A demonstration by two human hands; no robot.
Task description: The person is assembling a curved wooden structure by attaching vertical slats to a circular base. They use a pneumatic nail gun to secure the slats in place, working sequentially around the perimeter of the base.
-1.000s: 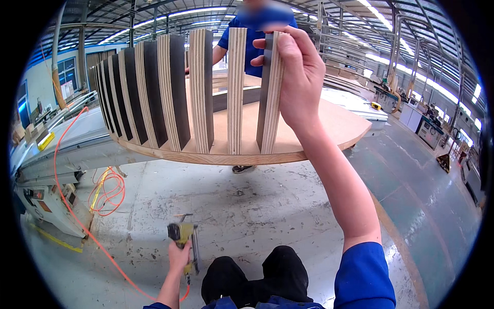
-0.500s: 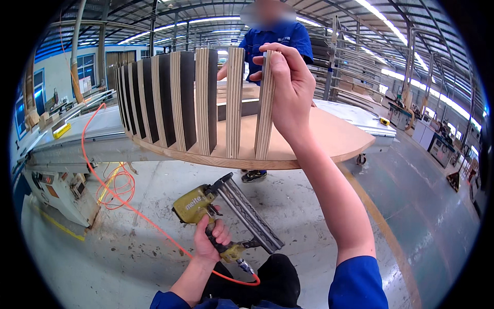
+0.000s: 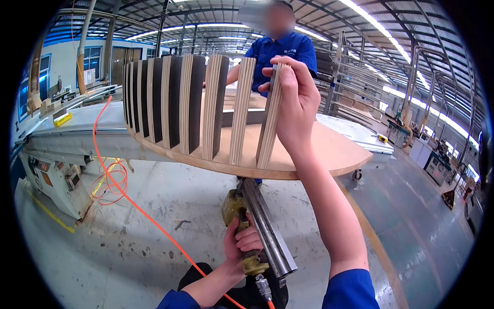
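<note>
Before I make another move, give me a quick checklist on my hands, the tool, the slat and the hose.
1. Grip of left hand on pneumatic nail gun: ok, closed around it.
2. Right hand on rightmost plywood slat: ok, holding its upper part.
3. Slat's lower end on wooden board: ok, appears seated near the edge.
4. Nail gun touching the board's underside: cannot tell, contact is hidden.
5. Orange air hose coupled to the nail gun: ok, seemingly.
6. Co-worker's hands clear: cannot tell, largely hidden.

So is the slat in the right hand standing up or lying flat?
Standing up: the slat rises from the board, its lower end near the board's edge, and the right hand grips its top.
</note>
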